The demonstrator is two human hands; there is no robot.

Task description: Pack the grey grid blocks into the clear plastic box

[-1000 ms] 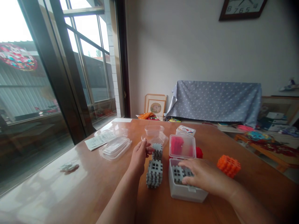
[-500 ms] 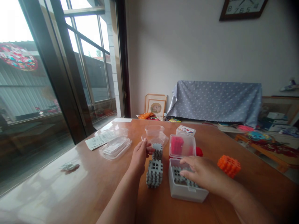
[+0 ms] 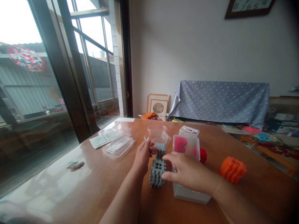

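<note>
Grey interlocking blocks form a short stack point(image 3: 157, 169) that stands on the wooden bench point(image 3: 98, 186), and both hands are on it. The left hand point(image 3: 142, 154) comes in from the stack's window side, its grip closed on the upper block with fingertips pinched at the top edge. The right hand point(image 3: 187, 171) reaches in from the other side; its thumb and forefinger touch the stack's middle and lower part, but whether that grip is fully closed on it cannot be told.

Just beside the stack, under the right hand, sits a clear plastic box point(image 3: 190, 195) with its lid point(image 3: 186, 146) raised; red pieces show through the lid. A red block point(image 3: 203, 155) lies right behind that box. Farther out on the same side, well apart from the stack, an orange block cube point(image 3: 233, 169) rests on the bench. Beyond the stack are empty clear tubs point(image 3: 157, 133) and a small lidded box point(image 3: 189, 130). Toward the window lie flat clear lids point(image 3: 120, 146), a paper leaflet point(image 3: 97, 142) and a crumpled wrapper point(image 3: 75, 163).
</note>
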